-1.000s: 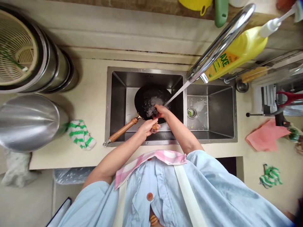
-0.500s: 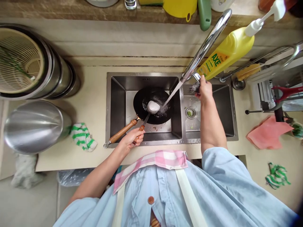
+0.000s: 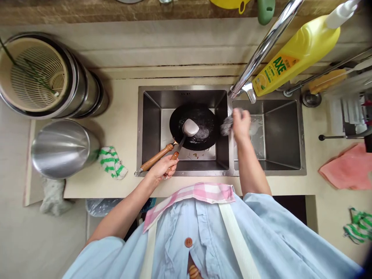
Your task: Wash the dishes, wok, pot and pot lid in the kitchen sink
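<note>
My left hand is wrapped round the wooden handle of a metal spatula, whose blade is held over a black wok. The wok rests in the left basin of the steel sink, its wooden handle leaning over the front rim beside my left hand. Above the divider between the basins, my right hand grips a grey scouring pad, slightly blurred by motion. Behind it, the chrome faucet shows no running water, and its lever stands free of my fingers.
A yellow dish soap bottle leans behind the right basin. At left stand stacked metal pots with a beige colander and a steel pot near a green-striped cloth. A pink cloth lies on the right counter.
The water stream has stopped. My right hand has left the faucet lever and moved down and left with the scouring pad, toward the wok. My left hand still holds the spatula.
</note>
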Available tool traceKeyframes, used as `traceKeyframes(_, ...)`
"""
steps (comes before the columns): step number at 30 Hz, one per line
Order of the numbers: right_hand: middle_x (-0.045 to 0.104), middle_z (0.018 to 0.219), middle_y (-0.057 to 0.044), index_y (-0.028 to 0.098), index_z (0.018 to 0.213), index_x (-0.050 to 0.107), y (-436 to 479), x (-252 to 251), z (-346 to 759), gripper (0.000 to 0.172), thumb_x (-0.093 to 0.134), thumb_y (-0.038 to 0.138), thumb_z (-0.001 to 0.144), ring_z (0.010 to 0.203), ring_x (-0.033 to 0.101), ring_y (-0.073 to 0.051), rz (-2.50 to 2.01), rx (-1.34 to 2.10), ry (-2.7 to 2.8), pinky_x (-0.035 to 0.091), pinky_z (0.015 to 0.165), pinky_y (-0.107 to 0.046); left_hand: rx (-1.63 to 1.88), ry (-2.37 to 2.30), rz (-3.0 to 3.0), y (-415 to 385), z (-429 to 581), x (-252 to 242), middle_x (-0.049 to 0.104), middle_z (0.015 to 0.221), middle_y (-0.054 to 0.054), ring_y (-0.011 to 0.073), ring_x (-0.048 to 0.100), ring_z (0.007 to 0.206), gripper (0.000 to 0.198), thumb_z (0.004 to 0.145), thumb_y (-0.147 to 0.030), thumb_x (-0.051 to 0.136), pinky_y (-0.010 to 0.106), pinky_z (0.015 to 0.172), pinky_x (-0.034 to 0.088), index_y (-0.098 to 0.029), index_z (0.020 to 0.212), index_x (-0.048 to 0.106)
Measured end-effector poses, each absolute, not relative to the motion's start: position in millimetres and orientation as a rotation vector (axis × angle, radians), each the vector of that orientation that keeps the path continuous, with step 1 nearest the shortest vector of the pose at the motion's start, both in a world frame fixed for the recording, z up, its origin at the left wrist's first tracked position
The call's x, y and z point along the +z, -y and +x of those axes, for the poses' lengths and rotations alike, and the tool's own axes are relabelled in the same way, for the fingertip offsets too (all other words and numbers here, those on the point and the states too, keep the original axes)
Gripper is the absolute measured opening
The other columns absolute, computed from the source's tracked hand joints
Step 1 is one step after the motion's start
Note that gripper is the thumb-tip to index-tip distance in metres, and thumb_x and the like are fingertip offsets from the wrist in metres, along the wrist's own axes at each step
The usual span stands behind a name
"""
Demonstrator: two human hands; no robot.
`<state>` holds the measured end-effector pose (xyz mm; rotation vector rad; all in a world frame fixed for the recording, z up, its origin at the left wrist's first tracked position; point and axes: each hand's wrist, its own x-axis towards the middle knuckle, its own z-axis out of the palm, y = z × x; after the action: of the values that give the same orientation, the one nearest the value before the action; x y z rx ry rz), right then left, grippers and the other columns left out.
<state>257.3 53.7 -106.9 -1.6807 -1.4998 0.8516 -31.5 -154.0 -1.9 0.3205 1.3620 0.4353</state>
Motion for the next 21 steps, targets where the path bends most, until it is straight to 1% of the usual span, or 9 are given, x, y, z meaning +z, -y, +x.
traceKeyframes(2, 0.06, 0.087, -0.007, 0.019, 0.09, 0.058, -34, -118, 210, 0.042, 0.051, 0.061, 0.093, 0.088, 0.059, -0.023, -1.751, 1.08, 1.68, 0.052, 0.082, -0.04, 0.445, -1.404, 0.332, 156, -33, -4, 0.042, 0.05, -0.013, 0.0051, 0.031, 0.031, 0.035, 0.074, -0.035, 0.068, 0.015, 0.03, 0.018, -0.022, 0.095, 0.044)
traceKeyframes(4, 0.063, 0.103, -0.013, 0.016, 0.102, 0.062, -25, -133, 172, 0.032, 0.058, 0.046, 0.093, 0.098, 0.06, -0.026, -1.919, 1.2, 1.846, 0.05, 0.089, -0.042, 0.451, -1.435, 0.336, 158, -35, -5, 0.043, 0.05, -0.013, 0.0051, 0.031, 0.03, 0.033, 0.076, -0.035, 0.067, 0.015, 0.031, 0.017, -0.022, 0.096, 0.044)
traceKeyframes(5, 0.06, 0.116, -0.017, 0.016, 0.111, 0.062, -24, -142, 159, 0.03, 0.058, 0.04, 0.094, 0.106, 0.059, -0.029, -2.033, 1.172, 1.897, 0.049, 0.092, -0.045, 0.452, -1.445, 0.34, 159, -36, -5, 0.043, 0.05, -0.013, 0.0049, 0.031, 0.03, 0.032, 0.077, -0.035, 0.066, 0.015, 0.031, 0.016, -0.022, 0.095, 0.043)
traceKeyframes(7, 0.045, 0.141, -0.024, 0.015, 0.127, 0.057, -27, -161, 147, 0.035, 0.055, 0.029, 0.095, 0.124, 0.05, -0.036, -2.209, 1.023, 1.958, 0.045, 0.098, -0.051, 0.451, -1.462, 0.348, 160, -37, -5, 0.045, 0.05, -0.013, 0.0045, 0.032, 0.029, 0.032, 0.079, -0.036, 0.067, 0.015, 0.032, 0.016, -0.022, 0.093, 0.042)
traceKeyframes(9, 0.034, 0.151, -0.025, 0.014, 0.133, 0.055, -30, -179, 145, 0.038, 0.052, 0.02, 0.095, 0.134, 0.041, -0.038, -2.208, 1.009, 2.049, 0.041, 0.103, -0.053, 0.449, -1.476, 0.352, 160, -38, -5, 0.047, 0.05, -0.012, 0.0046, 0.033, 0.03, 0.033, 0.079, -0.037, 0.068, 0.015, 0.033, 0.015, -0.023, 0.091, 0.041)
traceKeyframes(11, 0.041, 0.144, -0.025, 0.011, 0.129, 0.058, -29, -190, 144, 0.036, 0.05, 0.015, 0.094, 0.13, 0.045, -0.036, -2.135, 1.146, 2.12, 0.041, 0.103, -0.049, 0.457, -1.486, 0.347, 158, -38, -7, 0.047, 0.05, -0.012, 0.0049, 0.034, 0.03, 0.033, 0.079, -0.037, 0.068, 0.015, 0.034, 0.015, -0.023, 0.091, 0.041)
traceKeyframes(15, 0.057, 0.12, -0.022, 0.01, 0.127, 0.058, -15, -185, 126, 0.036, 0.043, 0.016, 0.094, 0.106, 0.058, -0.029, -2.106, 1.273, 2.008, 0.048, 0.095, -0.043, 0.481, -1.473, 0.33, 151, -37, -15, 0.046, 0.049, -0.013, 0.0049, 0.034, 0.03, 0.031, 0.08, -0.035, 0.067, 0.015, 0.034, 0.017, -0.023, 0.09, 0.04)
traceKeyframes(19, 0.058, 0.115, -0.016, 0.016, 0.124, 0.061, 6, -161, 101, 0.035, 0.043, 0.024, 0.095, 0.107, 0.056, -0.029, -1.683, 1.195, 1.993, 0.048, 0.098, -0.044, 0.513, -1.394, 0.298, 147, -36, -15, 0.043, 0.05, -0.014, 0.0045, 0.029, 0.03, 0.037, 0.077, -0.038, 0.07, 0.014, 0.032, 0.018, -0.023, 0.095, 0.042)
traceKeyframes(21, 0.055, 0.118, -0.017, 0.016, 0.121, 0.062, 7, -153, 94, 0.034, 0.044, 0.026, 0.095, 0.108, 0.055, -0.03, -1.623, 1.15, 2.052, 0.048, 0.098, -0.045, 0.509, -1.303, 0.288, 148, -35, -9, 0.041, 0.051, -0.015, 0.004, 0.026, 0.03, 0.041, 0.076, -0.041, 0.072, 0.014, 0.031, 0.019, -0.023, 0.1, 0.043)
